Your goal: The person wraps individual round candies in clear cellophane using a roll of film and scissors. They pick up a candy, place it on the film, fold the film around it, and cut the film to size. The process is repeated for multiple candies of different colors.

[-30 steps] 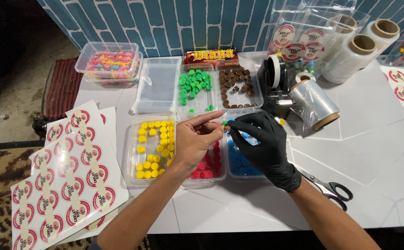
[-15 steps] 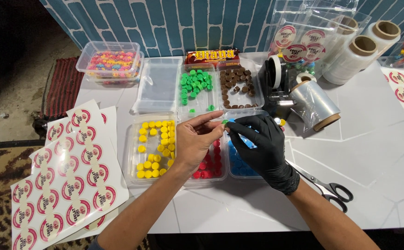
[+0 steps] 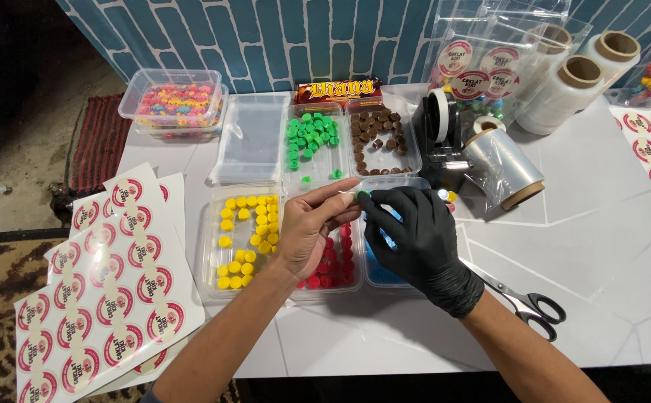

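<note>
White tabletop (image 3: 609, 246) fills our view, backed by a teal brick-pattern wall (image 3: 265, 37). Nearest us on the left lie sticker sheets (image 3: 101, 291) with round red-and-white labels, and on the right a pair of scissors (image 3: 530, 304) lies flat beside our gloved forearm. Our bare left hand (image 3: 312, 227) and black-gloved right hand (image 3: 415, 239) meet fingertip to fingertip above the clear trays, both pinching a small green candy (image 3: 361, 195) between them. Under our hands sit a tray of yellow candies (image 3: 245, 239), a tray of red candies (image 3: 334, 261) and a tray of blue ones (image 3: 385, 272), the last mostly hidden by the glove. Behind them we see a tray of green candies (image 3: 310, 138), a tray of brown candies (image 3: 381, 142) and a stack of clear bags (image 3: 251, 138). Farther back stand a lidded tub of mixed colours (image 3: 177, 103), a tape dispenser (image 3: 441, 127) and rolls of clear film (image 3: 571, 86).
</note>
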